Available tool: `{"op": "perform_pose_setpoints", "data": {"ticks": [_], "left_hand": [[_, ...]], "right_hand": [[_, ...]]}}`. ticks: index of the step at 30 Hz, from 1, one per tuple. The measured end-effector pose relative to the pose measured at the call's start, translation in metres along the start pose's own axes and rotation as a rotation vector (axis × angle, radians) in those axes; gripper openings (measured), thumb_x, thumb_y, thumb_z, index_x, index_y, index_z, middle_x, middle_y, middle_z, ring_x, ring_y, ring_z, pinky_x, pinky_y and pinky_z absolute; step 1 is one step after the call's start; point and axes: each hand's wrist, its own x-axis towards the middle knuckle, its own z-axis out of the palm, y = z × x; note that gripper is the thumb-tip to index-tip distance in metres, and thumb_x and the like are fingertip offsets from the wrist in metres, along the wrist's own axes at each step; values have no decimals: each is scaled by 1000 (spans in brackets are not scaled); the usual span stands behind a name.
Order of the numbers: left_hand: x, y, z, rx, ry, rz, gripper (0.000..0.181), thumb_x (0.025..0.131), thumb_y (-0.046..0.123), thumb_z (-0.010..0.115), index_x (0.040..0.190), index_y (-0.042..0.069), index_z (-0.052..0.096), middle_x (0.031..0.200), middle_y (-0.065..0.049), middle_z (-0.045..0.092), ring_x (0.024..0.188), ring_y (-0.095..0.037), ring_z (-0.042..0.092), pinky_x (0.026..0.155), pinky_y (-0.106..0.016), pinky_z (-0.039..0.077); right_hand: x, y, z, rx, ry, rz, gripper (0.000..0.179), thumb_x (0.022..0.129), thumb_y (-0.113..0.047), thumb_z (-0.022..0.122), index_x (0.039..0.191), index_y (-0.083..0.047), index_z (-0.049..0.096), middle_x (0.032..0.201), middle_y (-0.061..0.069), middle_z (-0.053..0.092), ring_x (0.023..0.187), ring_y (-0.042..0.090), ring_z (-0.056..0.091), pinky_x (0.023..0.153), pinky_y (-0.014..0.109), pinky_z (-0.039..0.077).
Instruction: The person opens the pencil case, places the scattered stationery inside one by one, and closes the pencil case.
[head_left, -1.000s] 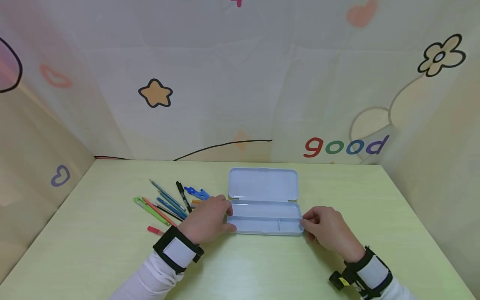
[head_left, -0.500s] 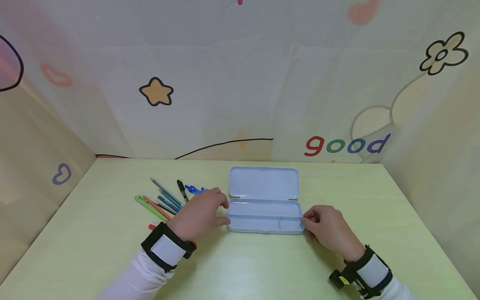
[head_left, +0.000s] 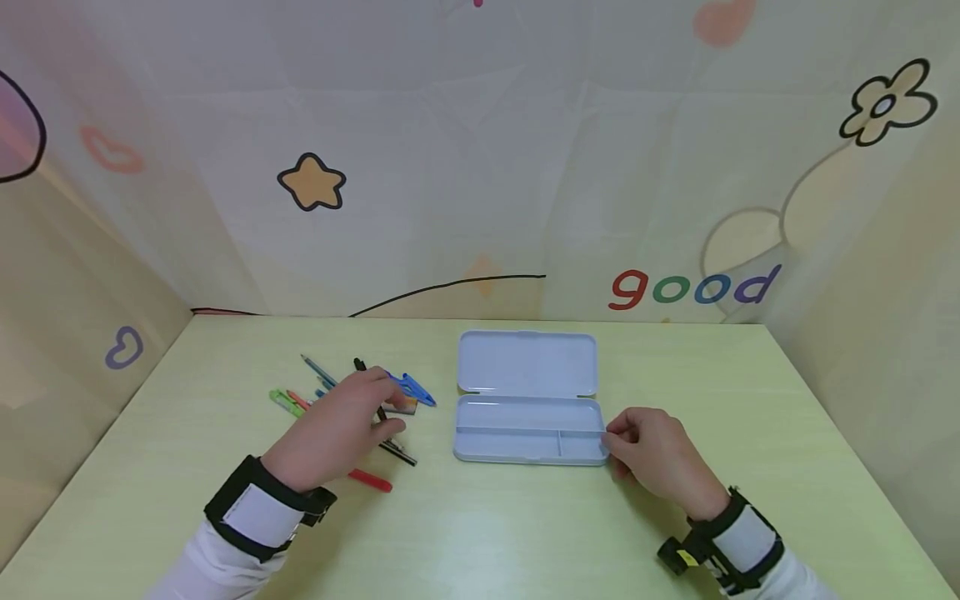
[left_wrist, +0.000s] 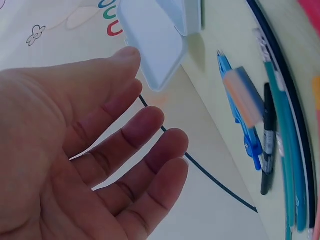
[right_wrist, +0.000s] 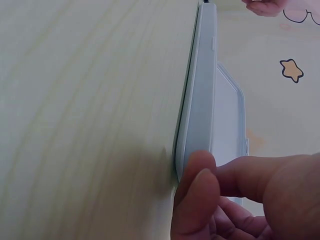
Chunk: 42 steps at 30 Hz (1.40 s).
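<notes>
Pencil case (head_left: 506,450) lies open on the table (head_left: 480,542), between the two hands. The left hand (head_left: 337,425), empty with fingers loosely spread and softly bent, hovers over the pens and pencils (left_wrist: 300,190), near the blue compass (head_left: 414,389). The right hand (head_left: 658,458) narrowly pinches the case's right edge.

Here's your pale wood-grain table (head_left: 510,533) across the lower half: 1 open light-blue case (head_left: 528,412) right of centre, pens and pencils (head_left: 319,369) left, 1 blue compass (head_left: 416,390) beside them, 1 red pen (head_left: 371,481) lower left.
</notes>
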Motion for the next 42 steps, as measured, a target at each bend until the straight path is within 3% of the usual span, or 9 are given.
{"op": "perform_pose_setpoints", "data": {"ticks": [6,11,15,22,28,35,42], "left_hand": [[-16,-12,-7,46,-1,-32,12,94,10,82,104,10,75,103,2,62,98,-20,60,80,-32,57],[-31,-28,-11,76,11,-38,13,91,7,85,100,11,76,103,3,64,100,-22,63,85,-39,59],[-40,-40,-10,101,-2,-59,15,88,8,87,98,13,77,100,3,65,100,-23,65,91,-45,59],[-52,-53,-2,158,-36,-49,21,84,4,90,98,14,78,101,2,66,104,-24,65,90,-42,60],[-55,-58,5,168,-53,-72,24,81,0,90,96,15,79,102,2,66,104,-22,63,93,-43,59],[-55,-64,11,192,-42,-46,25,81,-1,90,89,19,77,95,5,62,97,-18,62,91,-42,59],[-55,-70,15,185,-60,-59,25,84,-1,87,89,21,76,92,8,61,93,-16,60,89,-41,58]], "right_hand": [[-1,-1,0,-3,6,0,10,103,-8,67,106,1,70,71,5,64,63,21,59,57,31,49],[-1,-1,0,-2,4,-2,10,103,-8,66,106,1,70,71,5,64,63,21,60,57,31,50],[0,-1,0,2,3,-2,10,103,-8,66,106,1,70,71,5,65,63,20,60,57,31,50],[0,0,0,1,5,-2,10,103,-8,66,106,1,70,72,5,64,63,20,60,56,31,50],[1,1,0,6,5,2,10,103,-8,65,105,1,69,71,5,65,63,20,60,56,31,50],[0,1,0,6,5,1,10,103,-8,65,106,1,69,71,5,64,63,20,60,56,31,50],[0,0,1,12,6,11,10,102,-7,65,106,1,69,71,6,64,62,20,60,55,31,50]]}}
